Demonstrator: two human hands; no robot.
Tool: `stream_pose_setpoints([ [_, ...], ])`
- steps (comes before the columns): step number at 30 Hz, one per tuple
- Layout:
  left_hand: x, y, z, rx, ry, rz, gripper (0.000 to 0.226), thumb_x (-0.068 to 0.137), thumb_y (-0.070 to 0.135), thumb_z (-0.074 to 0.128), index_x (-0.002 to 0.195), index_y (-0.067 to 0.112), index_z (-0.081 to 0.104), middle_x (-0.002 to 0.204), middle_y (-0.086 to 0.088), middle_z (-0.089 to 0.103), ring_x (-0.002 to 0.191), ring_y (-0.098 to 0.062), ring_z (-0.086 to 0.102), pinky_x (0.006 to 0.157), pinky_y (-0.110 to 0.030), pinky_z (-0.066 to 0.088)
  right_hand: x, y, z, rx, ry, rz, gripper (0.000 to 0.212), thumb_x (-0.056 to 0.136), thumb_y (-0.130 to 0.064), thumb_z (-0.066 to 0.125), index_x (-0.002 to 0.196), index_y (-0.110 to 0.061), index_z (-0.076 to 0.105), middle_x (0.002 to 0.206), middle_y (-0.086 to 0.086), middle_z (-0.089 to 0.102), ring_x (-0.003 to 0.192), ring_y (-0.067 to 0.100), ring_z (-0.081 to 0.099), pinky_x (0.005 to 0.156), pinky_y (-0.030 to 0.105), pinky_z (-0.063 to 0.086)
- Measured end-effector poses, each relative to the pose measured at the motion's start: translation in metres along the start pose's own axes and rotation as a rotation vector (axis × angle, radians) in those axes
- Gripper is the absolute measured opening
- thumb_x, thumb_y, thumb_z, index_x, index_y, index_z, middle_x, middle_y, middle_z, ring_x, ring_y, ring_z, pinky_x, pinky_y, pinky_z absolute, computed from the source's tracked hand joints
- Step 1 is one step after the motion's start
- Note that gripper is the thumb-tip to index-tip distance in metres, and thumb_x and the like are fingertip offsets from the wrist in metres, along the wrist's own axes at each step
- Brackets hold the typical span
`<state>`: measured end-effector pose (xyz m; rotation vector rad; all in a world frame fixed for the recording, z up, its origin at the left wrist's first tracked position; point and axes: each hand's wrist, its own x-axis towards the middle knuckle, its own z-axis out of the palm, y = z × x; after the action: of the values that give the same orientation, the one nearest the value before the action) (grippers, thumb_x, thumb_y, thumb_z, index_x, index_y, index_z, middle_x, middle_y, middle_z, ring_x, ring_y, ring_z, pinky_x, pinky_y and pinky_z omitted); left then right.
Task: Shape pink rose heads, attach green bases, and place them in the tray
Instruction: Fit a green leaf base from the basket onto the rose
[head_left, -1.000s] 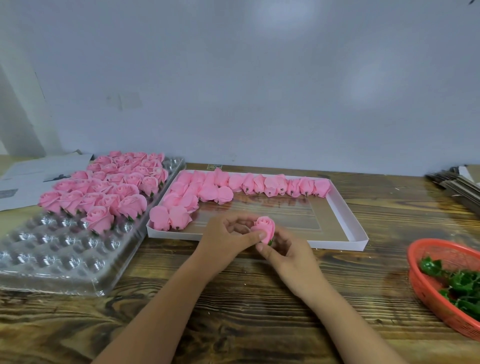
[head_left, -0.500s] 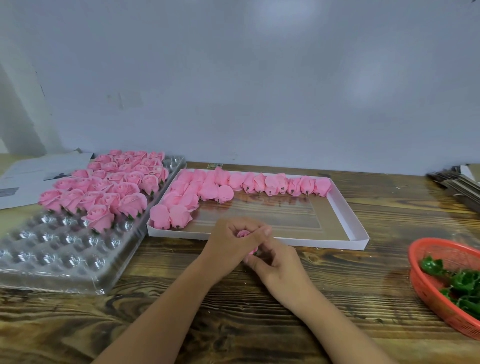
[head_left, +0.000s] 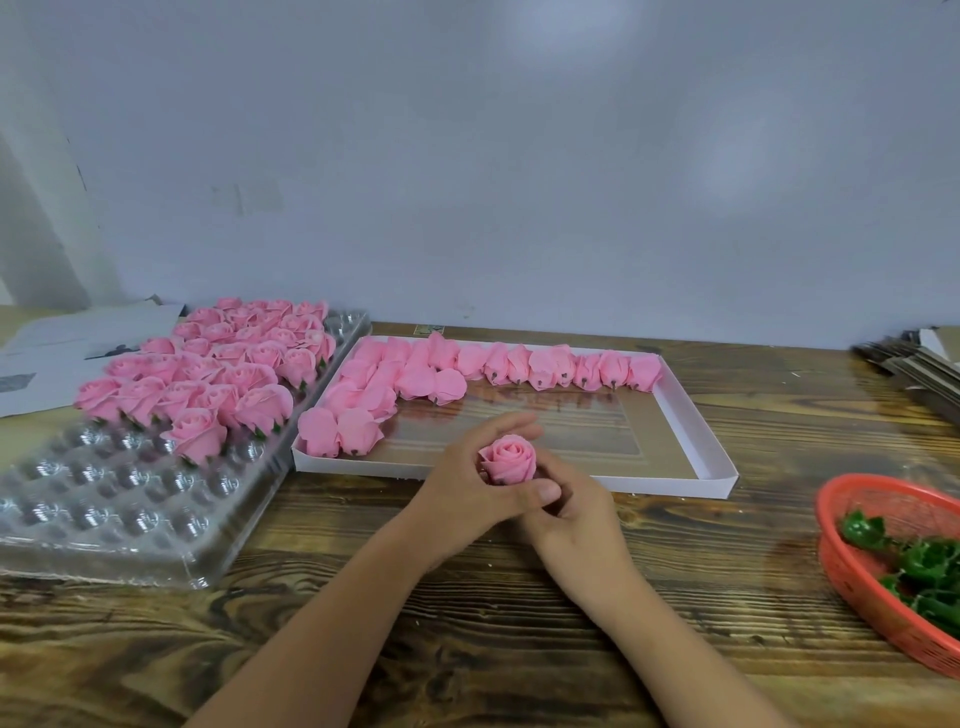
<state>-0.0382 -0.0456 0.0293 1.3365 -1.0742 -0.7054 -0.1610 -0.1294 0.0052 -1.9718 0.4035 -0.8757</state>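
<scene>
Nearest on my right I see the orange basket (head_left: 857, 587) at the table's right edge, holding a heap of green bases (head_left: 930, 566). On the near left sits the clear plastic tray (head_left: 109, 514); its near cups lie bare, while its far cups carry upright finished roses (head_left: 223, 364) with green showing under some of them. Between the two, a little farther back, lies the white box (head_left: 701, 441), with unshaped rose heads (head_left: 467, 374) lying on their sides along its far wall and bunched in its left end.

In front of that box, above the wooden table (head_left: 467, 649), I have both hands meeting around one pink rose head (head_left: 508, 458), which stands upright with its spiral facing me. The left hand (head_left: 467, 488) curls round its left side and base, thumb crossing low in front. The right hand (head_left: 582, 514) cups it from the right and below, fingers curled against the stem end; its fingertips are hidden behind the left thumb.

Far left lie papers (head_left: 67, 353); far right, stacked cardboard (head_left: 919, 364)
</scene>
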Motion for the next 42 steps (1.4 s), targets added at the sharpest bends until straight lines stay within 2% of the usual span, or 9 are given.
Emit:
stream_pose_setpoints([
  [4,0.000,0.005,-0.003,-0.050,0.166,0.109,0.027,0.080,0.050,0.076,0.106,0.044,0.074,0.115,0.017,0.073,0.107,-0.001,0.067,0.084,-0.015,0.052,0.000,0.001,0.001,-0.057,-0.037,0.039,0.031,0.086,-0.021,0.072,0.112,-0.039,0.070,0.094,-0.017,0.074,0.090,0.008,0.070,0.084,0.034,0.056],
  [9,-0.001,0.002,-0.002,0.016,0.141,0.079,0.014,0.091,0.027,0.073,0.082,0.020,0.081,0.090,-0.001,0.078,0.089,-0.016,0.073,0.078,-0.020,0.055,-0.002,-0.002,0.002,-0.107,-0.097,0.024,0.030,0.086,-0.017,0.075,0.108,-0.036,0.070,0.086,-0.024,0.072,0.082,-0.001,0.067,0.073,0.011,0.047],
  [12,-0.002,0.001,0.000,0.052,0.064,0.047,0.013,0.093,0.018,0.072,0.087,0.013,0.082,0.092,0.000,0.079,0.092,-0.015,0.075,0.078,-0.019,0.056,-0.003,-0.003,0.001,-0.112,-0.077,0.046,0.025,0.087,-0.019,0.076,0.101,-0.038,0.069,0.076,-0.013,0.069,0.071,0.006,0.062,0.061,0.013,0.044],
  [15,0.000,0.001,-0.002,0.024,0.004,0.008,0.010,0.092,0.017,0.072,0.092,0.018,0.083,0.106,0.008,0.078,0.108,-0.006,0.070,0.086,-0.017,0.054,-0.003,-0.005,0.000,-0.100,-0.055,0.054,0.026,0.087,-0.021,0.076,0.094,-0.044,0.067,0.079,-0.005,0.072,0.076,0.010,0.065,0.066,0.024,0.052],
  [20,-0.001,-0.001,-0.001,0.033,-0.052,0.009,0.011,0.088,0.015,0.077,0.088,0.024,0.081,0.107,0.004,0.078,0.122,-0.004,0.063,0.104,-0.029,0.049,-0.002,-0.010,-0.001,0.009,-0.058,0.029,0.036,0.089,-0.017,0.074,0.099,-0.050,0.066,0.094,-0.027,0.072,0.092,-0.003,0.068,0.076,0.010,0.049],
  [26,-0.001,0.001,-0.003,-0.100,-0.007,0.007,0.049,0.075,0.035,0.085,0.121,0.037,0.069,0.124,0.010,0.072,0.114,-0.010,0.068,0.089,-0.021,0.055,0.000,-0.008,-0.001,0.078,-0.022,0.042,0.025,0.089,-0.015,0.073,0.108,-0.032,0.073,0.088,-0.006,0.076,0.081,0.011,0.070,0.072,0.025,0.055],
  [33,0.000,0.003,-0.003,-0.105,0.110,0.035,0.014,0.081,0.044,0.075,0.084,0.032,0.082,0.110,0.010,0.077,0.108,-0.007,0.070,0.088,-0.021,0.053,-0.002,-0.006,0.003,-0.101,-0.096,0.043,0.027,0.082,-0.018,0.076,0.095,-0.041,0.071,0.065,-0.015,0.063,0.059,0.003,0.055,0.057,0.011,0.039],
  [37,-0.001,0.000,-0.003,0.015,0.044,0.062,0.013,0.092,0.018,0.073,0.088,0.026,0.083,0.102,0.008,0.079,0.099,-0.007,0.073,0.082,-0.013,0.052,-0.002,-0.005,0.003,-0.120,-0.080,0.024,0.027,0.084,-0.020,0.077,0.081,-0.044,0.063,0.066,-0.016,0.063,0.061,0.004,0.058,0.056,0.010,0.040],
  [42,-0.001,0.002,-0.004,-0.009,-0.004,0.009,0.008,0.089,0.018,0.075,0.092,0.020,0.082,0.107,0.006,0.078,0.106,-0.008,0.071,0.084,-0.014,0.053,-0.003,-0.005,0.002,-0.051,-0.053,0.056,0.027,0.086,-0.021,0.076,0.090,-0.046,0.068,0.073,-0.018,0.069,0.069,0.003,0.064,0.061,0.013,0.045],
])
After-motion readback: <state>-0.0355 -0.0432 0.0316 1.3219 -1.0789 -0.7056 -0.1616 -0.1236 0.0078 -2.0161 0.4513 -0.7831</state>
